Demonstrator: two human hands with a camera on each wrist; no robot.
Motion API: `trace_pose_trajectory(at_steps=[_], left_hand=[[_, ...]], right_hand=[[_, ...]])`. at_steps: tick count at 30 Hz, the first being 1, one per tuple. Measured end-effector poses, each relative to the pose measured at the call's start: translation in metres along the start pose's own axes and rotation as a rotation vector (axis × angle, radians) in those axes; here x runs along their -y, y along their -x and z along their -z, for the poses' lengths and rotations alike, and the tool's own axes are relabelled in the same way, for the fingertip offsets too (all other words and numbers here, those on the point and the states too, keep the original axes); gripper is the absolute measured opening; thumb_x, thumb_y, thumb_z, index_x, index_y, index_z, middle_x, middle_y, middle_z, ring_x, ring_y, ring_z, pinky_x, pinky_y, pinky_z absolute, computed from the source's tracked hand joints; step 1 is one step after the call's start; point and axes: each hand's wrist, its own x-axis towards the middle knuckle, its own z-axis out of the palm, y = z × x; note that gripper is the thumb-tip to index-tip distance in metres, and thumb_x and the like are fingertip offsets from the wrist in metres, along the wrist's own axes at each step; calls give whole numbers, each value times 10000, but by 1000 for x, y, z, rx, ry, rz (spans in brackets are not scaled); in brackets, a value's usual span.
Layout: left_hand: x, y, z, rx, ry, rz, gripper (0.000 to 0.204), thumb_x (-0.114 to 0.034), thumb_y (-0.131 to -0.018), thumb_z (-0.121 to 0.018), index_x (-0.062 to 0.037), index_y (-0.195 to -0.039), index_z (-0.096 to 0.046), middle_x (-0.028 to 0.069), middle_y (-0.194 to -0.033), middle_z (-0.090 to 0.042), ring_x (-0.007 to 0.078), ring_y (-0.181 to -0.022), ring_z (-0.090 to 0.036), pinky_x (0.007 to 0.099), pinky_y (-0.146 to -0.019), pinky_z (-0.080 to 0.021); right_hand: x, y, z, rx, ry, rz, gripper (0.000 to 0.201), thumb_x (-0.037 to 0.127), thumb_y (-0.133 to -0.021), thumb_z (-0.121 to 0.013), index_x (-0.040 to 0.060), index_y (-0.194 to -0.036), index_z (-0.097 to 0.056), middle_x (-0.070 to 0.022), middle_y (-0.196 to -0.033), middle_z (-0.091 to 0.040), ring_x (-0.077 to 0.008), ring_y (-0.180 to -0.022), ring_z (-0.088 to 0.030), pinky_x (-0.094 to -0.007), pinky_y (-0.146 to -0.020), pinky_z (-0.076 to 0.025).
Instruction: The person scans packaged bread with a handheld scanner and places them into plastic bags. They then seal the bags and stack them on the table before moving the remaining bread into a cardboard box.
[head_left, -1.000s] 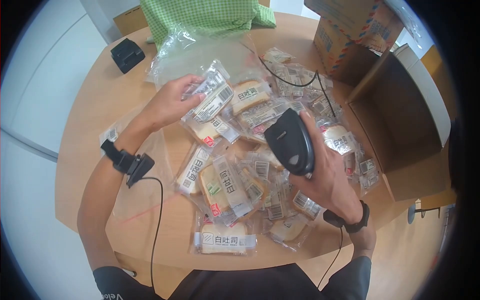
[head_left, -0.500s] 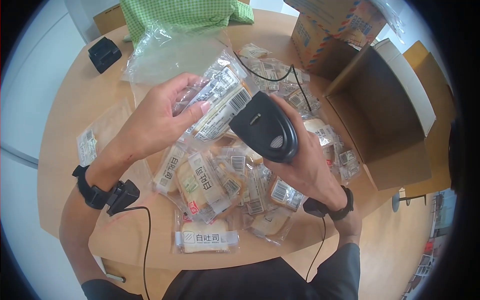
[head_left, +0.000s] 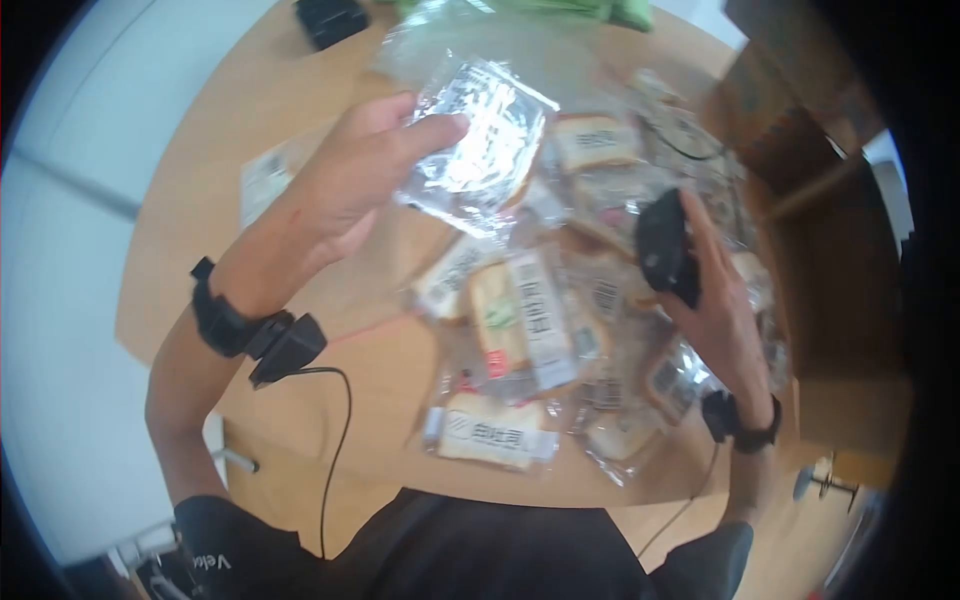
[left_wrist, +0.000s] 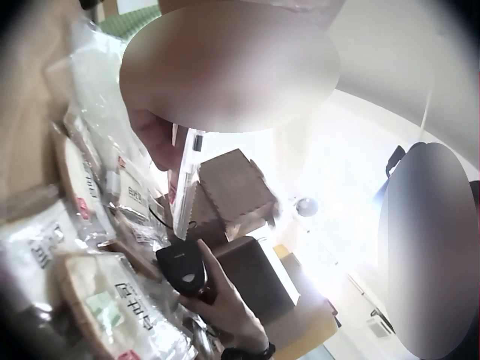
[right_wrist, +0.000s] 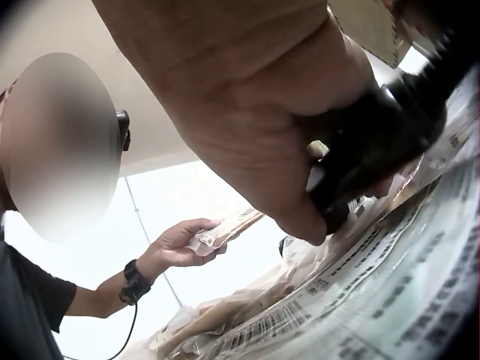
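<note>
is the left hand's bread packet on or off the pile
Off it: the right wrist view shows the left hand holding the packet above the pile.

Packets of bread (head_left: 500, 320) lie in an overlapping pile on the table (head_left: 385, 430), right of its middle. A raised packet (head_left: 485, 150) sits in the left hand (head_left: 365, 165) over the pile's rear left; a scanner (head_left: 662, 245) sits in the right hand (head_left: 725, 305) over its right. An open carton (head_left: 850, 415) stands right of the pile, with a plastic bag (head_left: 425, 45) and cloth (head_left: 630, 12) behind.
</note>
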Motion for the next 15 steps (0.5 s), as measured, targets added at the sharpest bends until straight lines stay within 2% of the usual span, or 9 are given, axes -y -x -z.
trace_pose_trajectory(at_steps=[1,2,5,6,9,10,13,14,15], left_hand=[[0,9,7,-43,-11,9,394,-203,-1008,-709,42,-1307,-637,104,-1213,-727,155,-1094,-681,337,-964,-533],[0,18,13,-64,3,37,404,-197,-1008,-709,44,-1320,-621,105,-1210,-725,156,-1092,-682,341,-969,-536],[3,44,12,-72,6,59,430,-218,-1038,-691,16,-1376,-566,86,-1226,-722,127,-1060,-718,327,-932,-598],[6,51,4,-62,29,57,431,-231,-1050,-677,21,-1380,-559,88,-1237,-714,129,-1075,-712,323,-947,-590],[1,77,-24,2,70,-18,429,-247,-1069,-659,33,-1375,-549,100,-1258,-695,140,-1116,-695,325,-986,-569],[0,84,-27,58,96,-102,424,-250,-1074,-655,40,-1365,-546,110,-1269,-684,149,-1142,-684,332,-1012,-555],[-3,103,4,206,145,-101,409,-275,-1085,-652,31,-1339,-557,119,-1302,-659,167,-1191,-651,348,-1053,-519],[-1,108,24,180,-96,-63,429,-289,-1019,-750,1,-1297,-603,105,-1257,-667,213,-1154,-664,374,-1047,-505],[5,108,45,173,-97,-62,429,-289,-1019,-750,1,-1297,-603,105,-1257,-667,213,-1154,-664,374,-1047,-505]], right_hand=[[1,3,-1,4,30,2,1031,-10,-760,-833,111,-1659,-343,-222,-1376,-592,-398,-1214,-640,-471,-1021,-529],[6,8,6,17,347,61,1095,70,-707,-908,112,-1654,-360,-215,-1468,-559,-403,-1289,-604,-472,-1048,-512],[62,7,22,-58,428,311,1150,139,-634,-956,76,-1634,-392,-231,-1542,-517,-425,-1361,-557,-491,-1080,-490],[80,2,15,-11,278,375,1140,111,-625,-937,55,-1627,-395,-246,-1588,-468,-439,-1420,-502,-513,-1130,-455],[116,-26,-17,57,196,499,1017,43,-677,-874,-21,-1586,-422,-286,-1605,-452,-448,-1433,-516,-508,-1152,-474],[114,-35,-38,-44,219,607,939,25,-726,-835,-36,-1572,-433,-285,-1571,-494,-443,-1373,-573,-491,-1112,-511],[116,-50,-44,-169,186,753,694,-13,-855,-715,-80,-1508,-489,-269,-1437,-631,-428,-1196,-704,-450,-998,-589],[115,-48,-37,-152,164,741,585,34,-885,-715,-82,-1437,-559,-254,-1347,-679,-397,-1144,-727,-430,-958,-604],[113,-44,-36,-147,176,745,495,68,-903,-721,-81,-1364,-614,-238,-1270,-715,-368,-1100,-744,-415,-912,-612]])
